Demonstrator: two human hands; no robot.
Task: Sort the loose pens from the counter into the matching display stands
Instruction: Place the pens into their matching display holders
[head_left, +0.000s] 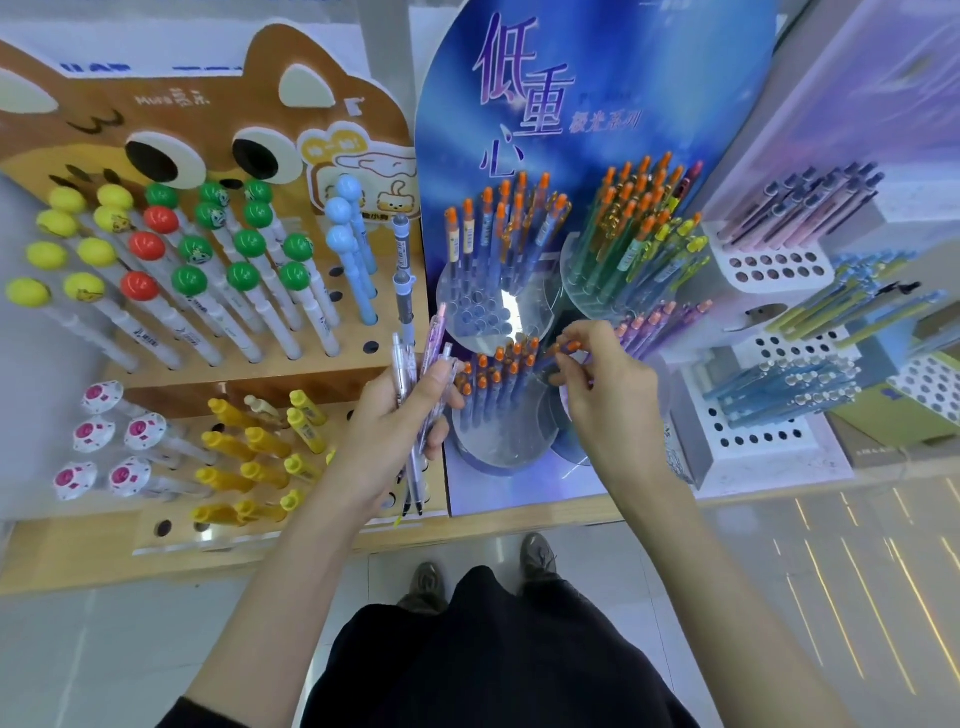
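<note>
My right hand (602, 384) is pinching an orange-capped pen (565, 348), tilted orange end uppermost, just right of the front clear holder (493, 452) of matching pens sitting between my hands, while my left hand (395, 421) is gripping a bundle of loose pens (415, 364) upright beside it.

A stationery shop; the counter (78, 556) carries branded pen stands: a cat-faced stand (218, 109) at its left end; a blue printed stand (623, 78) mid-counter; white perforated racks (769, 267) rightward.
</note>
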